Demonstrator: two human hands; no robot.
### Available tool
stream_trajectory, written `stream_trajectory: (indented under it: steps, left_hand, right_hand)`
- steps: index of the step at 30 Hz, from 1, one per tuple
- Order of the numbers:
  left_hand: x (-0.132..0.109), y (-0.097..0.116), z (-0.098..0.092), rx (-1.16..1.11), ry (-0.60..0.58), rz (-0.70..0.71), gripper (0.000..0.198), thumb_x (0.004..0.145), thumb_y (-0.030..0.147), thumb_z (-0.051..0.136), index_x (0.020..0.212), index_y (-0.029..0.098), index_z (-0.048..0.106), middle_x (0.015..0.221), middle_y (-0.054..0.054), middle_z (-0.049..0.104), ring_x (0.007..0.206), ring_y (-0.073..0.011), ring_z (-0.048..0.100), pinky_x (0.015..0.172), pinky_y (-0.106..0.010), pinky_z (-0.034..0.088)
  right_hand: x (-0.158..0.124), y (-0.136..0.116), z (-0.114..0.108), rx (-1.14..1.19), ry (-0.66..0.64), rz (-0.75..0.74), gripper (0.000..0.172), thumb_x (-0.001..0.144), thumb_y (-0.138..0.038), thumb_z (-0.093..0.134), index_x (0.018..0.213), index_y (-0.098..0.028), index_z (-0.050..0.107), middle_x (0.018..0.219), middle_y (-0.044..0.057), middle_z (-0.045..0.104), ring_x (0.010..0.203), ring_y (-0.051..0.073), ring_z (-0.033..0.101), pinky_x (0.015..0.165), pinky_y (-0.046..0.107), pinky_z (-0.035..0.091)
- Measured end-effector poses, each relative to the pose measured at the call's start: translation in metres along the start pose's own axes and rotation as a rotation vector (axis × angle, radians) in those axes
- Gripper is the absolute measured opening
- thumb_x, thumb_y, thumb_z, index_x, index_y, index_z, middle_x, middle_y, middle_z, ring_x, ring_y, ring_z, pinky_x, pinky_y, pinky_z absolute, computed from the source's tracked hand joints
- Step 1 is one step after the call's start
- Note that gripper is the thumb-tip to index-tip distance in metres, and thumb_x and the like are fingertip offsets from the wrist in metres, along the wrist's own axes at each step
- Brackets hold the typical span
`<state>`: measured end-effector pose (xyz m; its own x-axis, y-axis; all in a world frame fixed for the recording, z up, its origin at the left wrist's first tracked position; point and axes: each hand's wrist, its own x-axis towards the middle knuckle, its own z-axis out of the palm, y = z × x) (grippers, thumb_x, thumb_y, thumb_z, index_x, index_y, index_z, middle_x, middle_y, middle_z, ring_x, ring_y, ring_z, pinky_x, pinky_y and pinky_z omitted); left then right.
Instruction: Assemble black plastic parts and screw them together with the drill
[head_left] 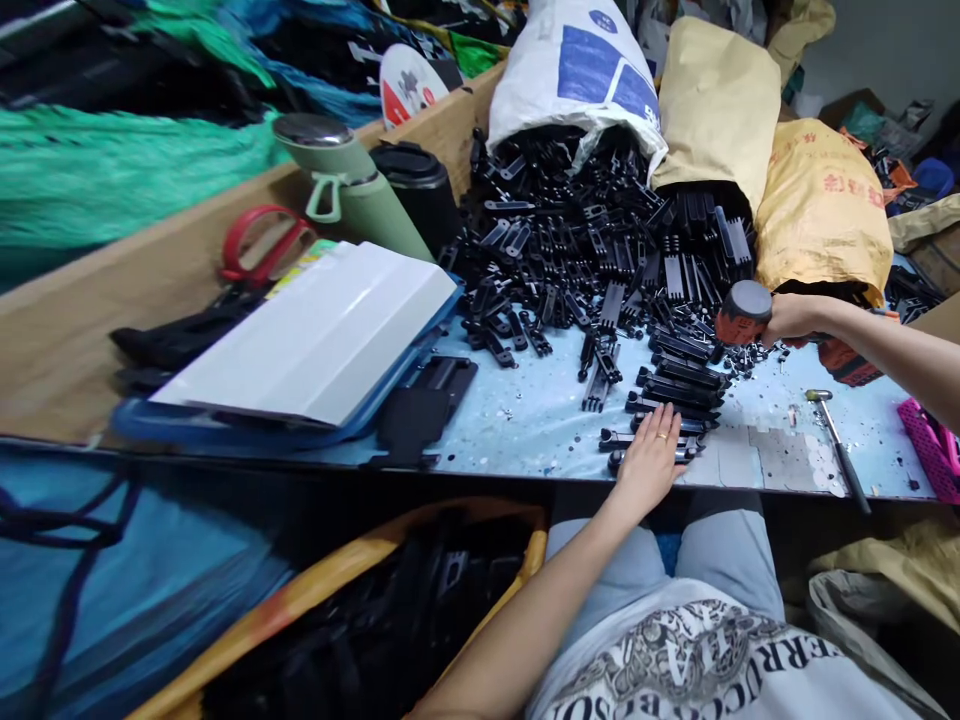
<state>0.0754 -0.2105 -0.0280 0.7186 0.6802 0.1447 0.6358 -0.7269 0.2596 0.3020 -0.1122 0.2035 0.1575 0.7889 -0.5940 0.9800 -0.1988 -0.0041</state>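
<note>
My left hand (651, 452) lies flat, fingers stretched out, on the near end of a row of long black plastic parts (679, 385). Just beyond it to the right, my right hand (796, 318) is wrapped around a red and black cordless drill (742, 312). The drill's round dark end faces me, and its tip is hidden behind its body. Small screws (750, 358) are scattered under and around the drill. A big heap of black plastic pieces (570, 240) spreads behind the row.
A small hammer (838, 445) lies at right, near a pink basket (930, 450). Behind stand a white sack (574, 70) and yellow sacks (821, 210). At left are a white box lid (322, 330), a green flask (367, 190), a black cup (420, 185) and red-handled tape dispenser (262, 240).
</note>
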Motion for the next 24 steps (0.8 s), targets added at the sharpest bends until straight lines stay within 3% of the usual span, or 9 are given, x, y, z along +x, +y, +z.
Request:
stream_trajectory:
  steps: [4, 10, 17, 24]
  left_hand:
    - [-0.001, -0.003, 0.006, 0.000, 0.031, -0.023, 0.074, 0.082, 0.040, 0.054, 0.141, 0.006, 0.026, 0.149, -0.018, 0.023, 0.141, -0.0272, 0.012, 0.115, -0.041, 0.016]
    - [0.002, -0.002, 0.010, 0.005, 0.023, -0.013, 0.075, 0.082, 0.041, 0.054, 0.142, 0.006, 0.025, 0.150, -0.017, 0.022, 0.141, -0.0259, 0.013, 0.116, -0.040, 0.016]
    - [0.003, 0.000, 0.011, 0.002, 0.030, -0.019, 0.075, 0.082, 0.039, 0.054, 0.141, 0.003, 0.025, 0.149, -0.018, 0.022, 0.140, -0.0274, 0.013, 0.116, -0.041, 0.016]
    - [0.001, 0.002, 0.009, -0.012, 0.033, -0.013, 0.074, 0.083, 0.039, 0.053, 0.141, 0.004, 0.025, 0.149, -0.018, 0.022, 0.140, -0.0276, 0.013, 0.115, -0.042, 0.016]
  right_hand:
    - [-0.012, 0.005, 0.010, 0.055, -0.044, 0.028, 0.013, 0.063, -0.012, 0.063, 0.075, -0.011, 0.059, 0.044, -0.004, 0.045, 0.037, 0.008, 0.042, 0.037, 0.019, 0.035]
    - [-0.007, 0.008, 0.029, 0.045, -0.056, -0.006, 0.014, 0.063, -0.011, 0.062, 0.077, -0.011, 0.058, 0.044, -0.003, 0.045, 0.037, 0.009, 0.044, 0.035, 0.019, 0.033]
    - [-0.033, -0.002, 0.030, -0.009, -0.047, -0.051, 0.027, 0.062, -0.015, 0.066, 0.089, -0.013, 0.063, 0.059, 0.001, 0.055, 0.044, 0.009, 0.049, 0.039, 0.019, 0.037]
    - [-0.032, -0.009, 0.047, -0.067, -0.063, -0.046, 0.031, 0.061, -0.017, 0.067, 0.093, -0.014, 0.064, 0.067, 0.002, 0.060, 0.049, 0.010, 0.052, 0.042, 0.018, 0.040]
